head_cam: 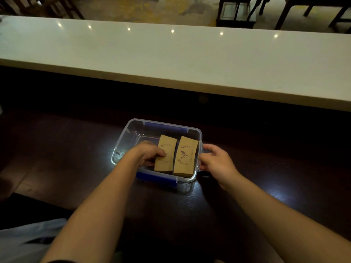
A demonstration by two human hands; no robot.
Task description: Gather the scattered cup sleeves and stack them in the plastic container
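Observation:
A clear plastic container (121, 141) with blue latches sits on the dark table in front of me. Two stacks of flat brown cup sleeves lie side by side in its right half: a left stack (167, 149) and a right stack (185, 156) with a printed bird design on top. My left hand (147, 153) reaches inside the container, fingers curled on the left edge of the left stack. My right hand (215, 161) is outside, fingers spread against the container's right wall near its rim.
The dark wooden table (266, 168) spreads around the container. A long white counter (171, 54) runs across behind it at a higher level. Dark chairs and table legs (235, 14) stand on the floor beyond.

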